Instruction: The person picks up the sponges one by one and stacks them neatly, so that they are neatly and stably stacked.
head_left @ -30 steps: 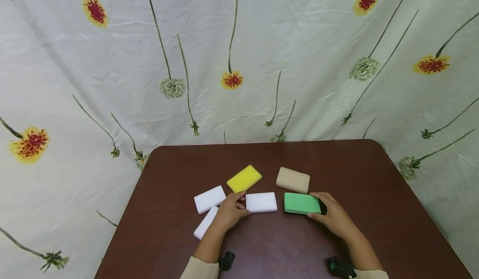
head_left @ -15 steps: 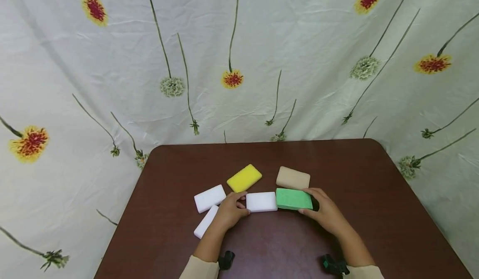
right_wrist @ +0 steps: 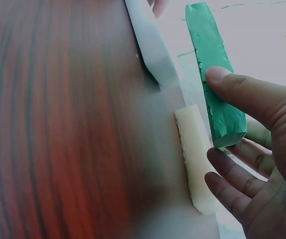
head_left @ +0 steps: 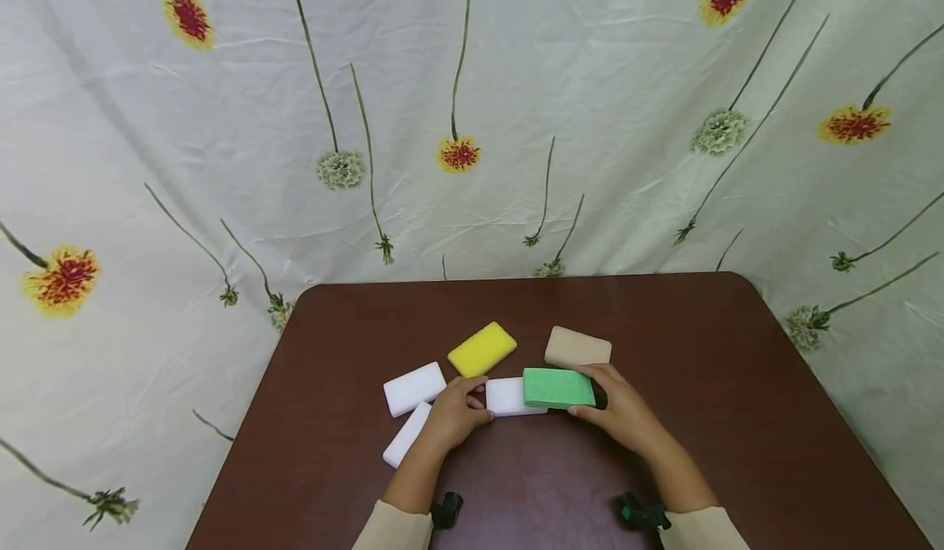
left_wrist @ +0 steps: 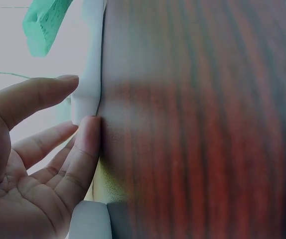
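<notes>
My right hand (head_left: 619, 412) holds a green sponge (head_left: 558, 388) by its right end, thumb on the near side and fingers on the far side. The green sponge hangs above the table and overlaps the right half of a white sponge (head_left: 505, 397) in the head view. In the right wrist view the thumb presses the rough green side (right_wrist: 214, 107), with two lower fingers spread off it. My left hand (head_left: 451, 415) stays at the white sponge's left end, thumb and index fingertips at its two corners. A beige sponge (head_left: 577, 347) lies just behind the green one.
A yellow sponge (head_left: 483, 350) lies behind my left hand. Two more white sponges, one farther back (head_left: 415, 388) and one nearer (head_left: 407, 435), lie to its left. The brown table (head_left: 737, 419) ends at a flowered cloth (head_left: 634, 124) hanging behind it.
My right hand has carried the green sponge leftward and up, from beside the white sponge to over its right half. My left hand has kept its place.
</notes>
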`<action>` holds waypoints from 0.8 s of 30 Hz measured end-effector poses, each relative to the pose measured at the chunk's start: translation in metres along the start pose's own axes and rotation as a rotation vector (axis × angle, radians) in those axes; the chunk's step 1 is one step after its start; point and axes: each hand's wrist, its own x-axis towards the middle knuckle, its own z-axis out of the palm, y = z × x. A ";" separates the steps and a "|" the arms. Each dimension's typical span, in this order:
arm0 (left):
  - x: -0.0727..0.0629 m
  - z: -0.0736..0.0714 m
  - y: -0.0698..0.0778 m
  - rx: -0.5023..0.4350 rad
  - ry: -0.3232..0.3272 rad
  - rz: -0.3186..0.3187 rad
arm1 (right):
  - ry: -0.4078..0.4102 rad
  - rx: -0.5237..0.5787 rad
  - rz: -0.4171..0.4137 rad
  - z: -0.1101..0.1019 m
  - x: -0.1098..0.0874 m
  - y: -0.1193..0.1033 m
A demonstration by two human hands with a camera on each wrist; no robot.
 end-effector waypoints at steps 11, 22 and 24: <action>0.000 0.001 0.001 0.002 0.004 -0.001 | -0.045 0.011 -0.026 0.015 0.006 -0.008; 0.001 0.001 0.000 0.012 0.001 0.008 | -0.059 0.005 -0.048 0.029 0.015 -0.015; 0.000 0.001 0.000 0.010 -0.001 0.010 | -0.056 0.005 -0.053 0.031 0.017 -0.016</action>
